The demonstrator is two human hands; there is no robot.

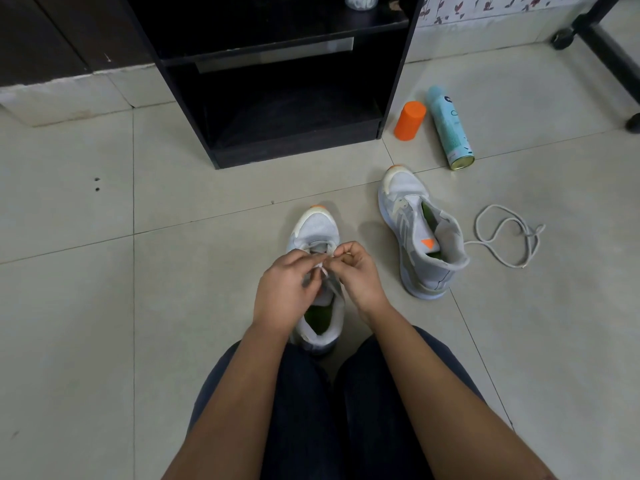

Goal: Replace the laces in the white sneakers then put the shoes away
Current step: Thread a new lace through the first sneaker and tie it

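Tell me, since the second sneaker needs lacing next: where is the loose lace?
In the head view, the loose lace lies looped on the floor at the right, just right of the unlaced sneaker, one end running toward its heel.

We had both bare forearms stretched forward from our lap, wrists close together. Our left hand [285, 289] lay knuckles up, its fingers curled inward and pinching the lace [325, 271]. Our right hand [360, 277] sat just beside it, thumb and forefinger pressed together on the same lace, the other fingers curled.
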